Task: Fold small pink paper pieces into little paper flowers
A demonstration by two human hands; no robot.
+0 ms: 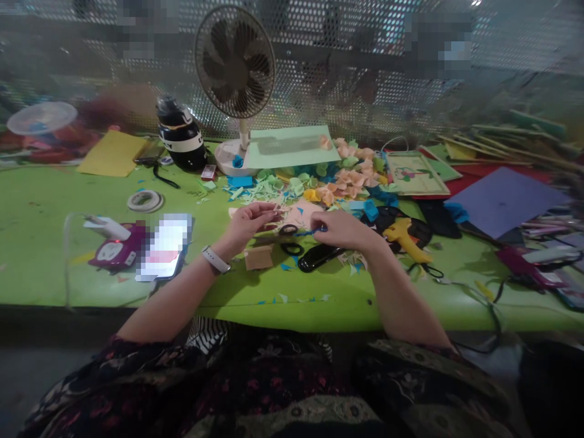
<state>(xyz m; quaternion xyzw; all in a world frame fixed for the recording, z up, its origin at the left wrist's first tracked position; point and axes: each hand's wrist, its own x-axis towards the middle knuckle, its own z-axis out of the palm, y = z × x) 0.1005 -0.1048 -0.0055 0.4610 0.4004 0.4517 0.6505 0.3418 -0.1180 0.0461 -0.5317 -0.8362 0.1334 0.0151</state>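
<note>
My left hand (250,220) is raised over the green table (41,255), fingers pinched on the end of a thin stick (279,211) that points right. My right hand (340,228) is closed in a pinch on a small blue paper strip (306,232) that runs toward the left hand. Under the hands lie scissors with black handles (291,239), a pink paper sheet (305,213), a small brown card piece (258,258) and blue paper scraps. A white watch is on my left wrist.
A yellow glue gun (405,236) lies right of my right hand. A phone (165,246) and a purple device (117,249) sit left. Behind are a tape roll (145,200), a desk fan (236,67), a helmet (180,134), paper flowers (351,176) and coloured paper sheets (502,198).
</note>
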